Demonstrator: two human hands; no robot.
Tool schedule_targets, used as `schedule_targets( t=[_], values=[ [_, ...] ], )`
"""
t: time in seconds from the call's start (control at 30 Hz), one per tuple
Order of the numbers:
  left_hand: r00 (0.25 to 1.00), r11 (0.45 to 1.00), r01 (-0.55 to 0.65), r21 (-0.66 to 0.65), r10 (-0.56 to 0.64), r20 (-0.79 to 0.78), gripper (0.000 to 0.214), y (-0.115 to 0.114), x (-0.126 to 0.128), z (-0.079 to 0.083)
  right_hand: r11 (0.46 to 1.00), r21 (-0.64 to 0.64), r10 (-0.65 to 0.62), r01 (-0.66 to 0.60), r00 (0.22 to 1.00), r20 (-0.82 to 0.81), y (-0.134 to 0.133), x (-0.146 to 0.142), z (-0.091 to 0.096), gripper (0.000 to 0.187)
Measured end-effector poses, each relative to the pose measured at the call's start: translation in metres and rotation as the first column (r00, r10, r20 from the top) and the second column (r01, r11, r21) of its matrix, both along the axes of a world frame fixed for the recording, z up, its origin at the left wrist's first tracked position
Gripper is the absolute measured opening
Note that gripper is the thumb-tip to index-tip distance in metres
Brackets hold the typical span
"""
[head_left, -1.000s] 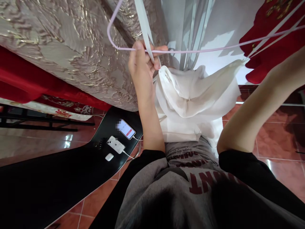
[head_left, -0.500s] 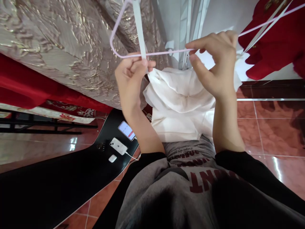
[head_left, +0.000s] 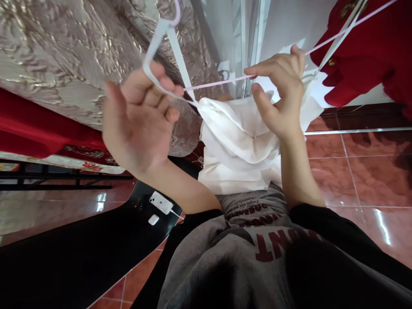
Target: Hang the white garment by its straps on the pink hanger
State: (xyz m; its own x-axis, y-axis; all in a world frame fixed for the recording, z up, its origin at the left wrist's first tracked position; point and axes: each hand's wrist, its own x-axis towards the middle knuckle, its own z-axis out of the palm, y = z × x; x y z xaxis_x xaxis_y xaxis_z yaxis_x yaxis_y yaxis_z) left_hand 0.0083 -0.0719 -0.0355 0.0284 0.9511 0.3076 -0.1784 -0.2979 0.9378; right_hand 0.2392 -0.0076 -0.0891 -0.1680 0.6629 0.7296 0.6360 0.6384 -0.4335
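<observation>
A white garment [head_left: 238,141] hangs in front of me by thin white straps [head_left: 180,68] from a pale pink hanger [head_left: 222,80]. My left hand [head_left: 138,120] is raised palm up, with its fingers curled round the left end of the hanger and the strap there. My right hand [head_left: 280,94] is further right, pinching the hanger's lower bar between thumb and fingers just above the garment's top edge. The hanger's right end and another strap run up towards the top right corner.
A silver-beige brocade cloth [head_left: 64,56] hangs at the left over red fabric [head_left: 28,128]. A red garment [head_left: 363,51] hangs at upper right. A black table [head_left: 71,249] at lower left bears a white phone [head_left: 161,202] on a cable and a small white case [head_left: 153,219]. The floor is red tile [head_left: 357,171].
My left hand has moved left and towards me, turning palm up and pulling the hanger's left end along. My right hand came up from the right a second ago and stays on the bar.
</observation>
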Motion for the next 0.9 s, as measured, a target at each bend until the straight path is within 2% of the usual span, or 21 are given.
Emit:
schedule_targets(
  t=[0.1, 0.17, 0.2, 0.27, 0.37, 0.4, 0.47, 0.53, 0.63, 0.7, 0.73, 0.8, 0.83, 0.87, 0.9],
  values=[
    [0.995, 0.992, -0.008, 0.129, -0.006, 0.104, 0.079, 0.010, 0.005, 0.009, 1.000, -0.007, 0.009, -0.009, 1.000, 0.008, -0.001, -0.002, -0.001, 0.028],
    [0.974, 0.971, -0.118, 0.210, 0.072, 0.217, 0.078, 0.017, 0.003, 0.005, 1.000, -0.011, 0.008, -0.008, 1.000, 0.015, -0.002, -0.003, -0.002, 0.026],
    [0.952, 0.960, -0.185, 0.208, 0.122, 0.282, 0.075, 0.021, 0.001, 0.001, 1.000, -0.013, 0.008, -0.008, 1.000, 0.017, -0.002, -0.002, -0.002, 0.026],
    [0.888, 0.941, -0.306, 0.146, 0.226, 0.401, 0.057, 0.027, -0.005, -0.013, 1.000, -0.014, 0.012, -0.012, 1.000, 0.013, -0.001, -0.002, -0.002, 0.025],
    [0.755, 0.888, -0.457, -0.038, 0.410, 0.511, 0.025, 0.038, -0.008, -0.035, 0.999, -0.019, 0.027, -0.027, 1.000, -0.007, -0.001, -0.003, -0.003, 0.026],
    [0.737, 0.886, -0.453, -0.093, 0.432, 0.520, 0.023, 0.041, -0.005, -0.039, 0.999, -0.025, 0.027, -0.027, 1.000, -0.006, -0.002, -0.005, -0.003, 0.026],
    [0.766, 0.922, -0.349, -0.168, 0.384, 0.515, 0.025, 0.045, 0.007, -0.043, 0.999, -0.034, 0.013, -0.013, 1.000, 0.015, -0.005, -0.008, -0.001, 0.027],
    [0.830, 0.970, -0.189, -0.156, 0.242, 0.502, 0.029, 0.045, 0.024, -0.040, 1.000, -0.031, 0.001, 0.000, 0.999, 0.040, -0.009, -0.012, 0.002, 0.028],
    [0.866, 0.996, -0.067, -0.063, 0.090, 0.492, 0.037, 0.042, 0.046, -0.033, 0.999, -0.010, 0.052, -0.052, 0.998, 0.040, -0.014, -0.014, 0.007, 0.030],
    [0.871, 0.999, -0.043, 0.010, 0.032, 0.491, 0.039, 0.039, 0.054, -0.030, 0.994, 0.091, 0.066, -0.059, 0.995, -0.076, -0.014, -0.006, 0.008, 0.034],
    [0.872, 0.998, -0.045, 0.044, 0.018, 0.490, 0.038, 0.037, 0.055, -0.030, 0.985, 0.170, 0.052, -0.019, 0.979, -0.196, -0.011, 0.001, 0.007, 0.037],
    [0.884, 0.993, -0.070, 0.095, 0.018, 0.468, 0.035, 0.036, 0.055, -0.029, 0.951, 0.293, 0.047, 0.102, 0.887, -0.459, -0.004, 0.021, 0.006, 0.045],
    [0.894, 0.990, -0.088, 0.113, 0.028, 0.447, 0.033, 0.037, 0.054, -0.030, 0.947, 0.290, 0.049, 0.137, 0.830, -0.555, 0.000, 0.033, 0.006, 0.046],
    [0.906, 0.986, -0.105, 0.127, 0.043, 0.421, 0.030, 0.037, 0.054, -0.031, 0.963, 0.251, 0.061, 0.102, 0.822, -0.567, 0.005, 0.044, 0.007, 0.046],
    [0.916, 0.983, -0.128, 0.131, 0.066, 0.395, 0.027, 0.038, 0.053, -0.032, 0.988, 0.148, 0.037, 0.053, 0.836, -0.547, 0.008, 0.053, 0.009, 0.041]
  ],
)
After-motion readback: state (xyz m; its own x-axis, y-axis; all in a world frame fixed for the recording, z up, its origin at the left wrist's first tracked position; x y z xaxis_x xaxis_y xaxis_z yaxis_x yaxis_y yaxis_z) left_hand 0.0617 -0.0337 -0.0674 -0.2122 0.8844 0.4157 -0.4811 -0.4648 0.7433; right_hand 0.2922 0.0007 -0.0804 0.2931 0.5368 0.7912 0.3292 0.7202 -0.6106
